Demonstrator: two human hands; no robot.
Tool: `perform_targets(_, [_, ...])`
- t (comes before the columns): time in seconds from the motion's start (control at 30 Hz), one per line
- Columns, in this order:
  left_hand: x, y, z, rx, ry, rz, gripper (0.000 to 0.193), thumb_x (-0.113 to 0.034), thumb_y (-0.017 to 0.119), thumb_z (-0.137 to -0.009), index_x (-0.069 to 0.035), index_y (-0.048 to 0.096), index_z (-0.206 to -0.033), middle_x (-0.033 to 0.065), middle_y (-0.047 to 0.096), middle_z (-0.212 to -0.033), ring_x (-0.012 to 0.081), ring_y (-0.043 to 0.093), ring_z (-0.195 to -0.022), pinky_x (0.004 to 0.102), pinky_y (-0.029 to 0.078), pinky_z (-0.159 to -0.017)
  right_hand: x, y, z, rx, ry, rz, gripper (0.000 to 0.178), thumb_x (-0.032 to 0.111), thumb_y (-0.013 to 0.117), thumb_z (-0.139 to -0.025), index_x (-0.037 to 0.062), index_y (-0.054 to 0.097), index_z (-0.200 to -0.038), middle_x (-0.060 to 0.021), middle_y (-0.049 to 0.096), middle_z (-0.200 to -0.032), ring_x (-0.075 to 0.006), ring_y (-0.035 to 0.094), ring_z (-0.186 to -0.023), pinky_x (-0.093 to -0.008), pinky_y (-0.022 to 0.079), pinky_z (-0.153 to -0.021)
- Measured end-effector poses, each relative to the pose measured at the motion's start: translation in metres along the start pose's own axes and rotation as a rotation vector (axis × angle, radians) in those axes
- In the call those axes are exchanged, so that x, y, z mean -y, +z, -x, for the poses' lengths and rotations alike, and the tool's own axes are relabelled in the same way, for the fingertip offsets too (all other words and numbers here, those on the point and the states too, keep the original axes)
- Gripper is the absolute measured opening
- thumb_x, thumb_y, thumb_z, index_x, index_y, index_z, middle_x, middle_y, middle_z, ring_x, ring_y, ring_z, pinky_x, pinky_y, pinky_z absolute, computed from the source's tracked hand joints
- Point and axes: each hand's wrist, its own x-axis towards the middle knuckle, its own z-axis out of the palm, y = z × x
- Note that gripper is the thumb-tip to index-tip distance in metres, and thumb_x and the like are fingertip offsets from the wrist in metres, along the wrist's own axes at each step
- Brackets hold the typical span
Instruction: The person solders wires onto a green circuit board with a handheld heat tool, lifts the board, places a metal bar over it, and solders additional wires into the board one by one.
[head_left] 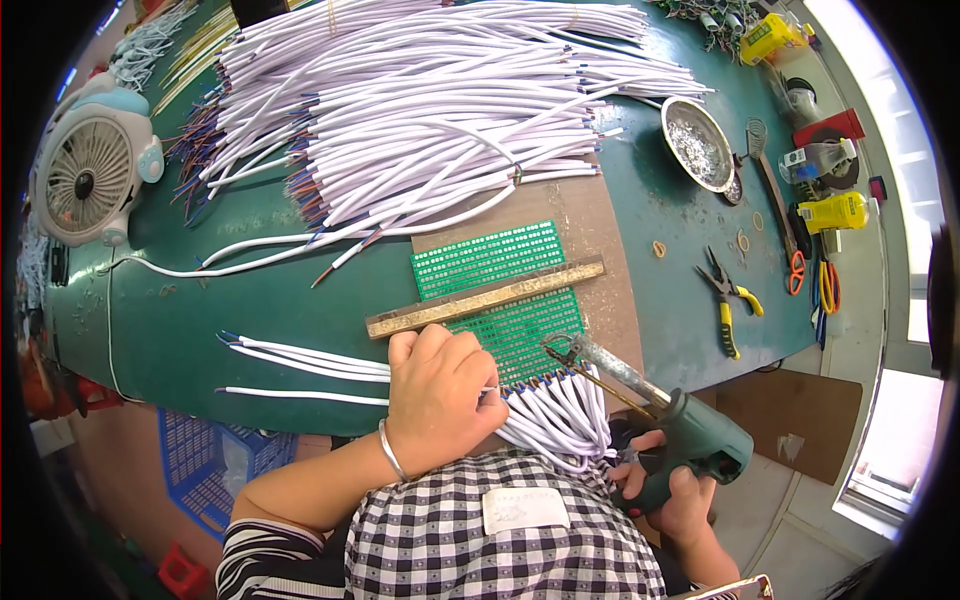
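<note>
Two hands share this job: the left hand [440,395] steadies wire at the near edge of the green board [530,342], and the right hand [685,505] carries the green soldering gun [705,445]. To do it well, I judge, each bare lead should sit square on its own pad before heat comes near, with the tip meeting pad and copper together, just long enough for solder to flow, and my fingertips clear of the hot metal. The wooden bar [485,297] lies across the board, which rests on a brown sheet [610,240] on the desk [320,310], so pressing against it should help stop slipping. My left hand is curled nearly closed, thumb and forefinger pinched, apparently on a white cable's end, though the knuckles hide most of it; loose white cables [310,357] run out leftward from beneath. My right hand is wrapped firmly round the gun's handle. Its tip hangs over the board's right side, right of the pinch; I cannot tell whether it touches. Fanned white cables [560,415] already line the near edge.
</note>
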Motion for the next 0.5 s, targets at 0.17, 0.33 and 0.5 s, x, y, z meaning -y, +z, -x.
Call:
perform_targets(0.17, [0.001, 0.001, 0.002, 0.012, -0.004, 0.003, 0.018, -0.009, 0.066, -0.054, -0.015, 0.052, -0.064, -0.0001, 0.049, -0.073, 0.0216, 0.045, -0.076, 0.0367, 0.029, -0.074, 0.0, -0.003, 0.0, 0.051, 0.005, -0.049, 0.063, 0.037, 0.066, -0.084, -0.0049, 0.043, -0.125, -0.0183, 0.056, -0.109, -0.0191, 0.061, -0.071, -0.044, 0.055, -0.075])
perform_targets(0.33, [0.001, 0.001, 0.003, 0.022, -0.002, 0.006, 0.018, -0.009, 0.066, -0.055, -0.014, 0.052, -0.065, 0.0005, 0.049, -0.074, 0.022, 0.046, -0.078, 0.0369, 0.03, -0.075, -0.005, -0.008, 0.003, 0.097, 0.031, -0.029, 0.062, 0.036, 0.065, -0.084, -0.0052, 0.044, -0.125, -0.0182, 0.057, -0.109, -0.0199, 0.061, -0.072, -0.0433, 0.055, -0.075])
perform_targets(0.5, [0.0, -0.002, 0.004, 0.059, -0.012, 0.005, 0.017, -0.01, 0.067, -0.058, -0.014, 0.055, -0.068, 0.001, 0.051, -0.077, 0.0224, 0.046, -0.081, 0.0375, 0.03, -0.077, -0.01, -0.014, 0.006, 0.077, 0.067, -0.015, 0.067, 0.037, 0.065, -0.083, -0.0055, 0.04, -0.127, -0.0195, 0.055, -0.11, -0.0213, 0.061, -0.069, -0.044, 0.055, -0.071])
